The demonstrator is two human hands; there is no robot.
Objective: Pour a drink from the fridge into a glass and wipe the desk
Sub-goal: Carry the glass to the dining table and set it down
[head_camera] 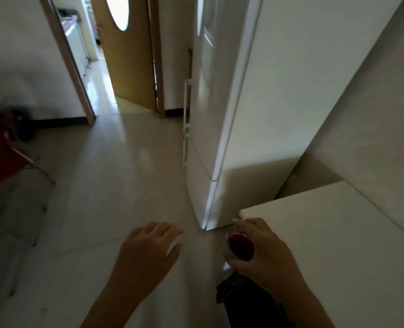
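Observation:
My right hand grips a clear glass with dark red drink in it, held just off the near left corner of the white desk. My left hand hovers over the floor with its fingers spread and holds nothing. The tall white fridge stands ahead on the right with its doors closed, its handles on the left edge.
A red chair with metal legs stands at the left. An open wooden door leads to another room at the back. Pale tiled floor lies between. A dark object shows below my right hand.

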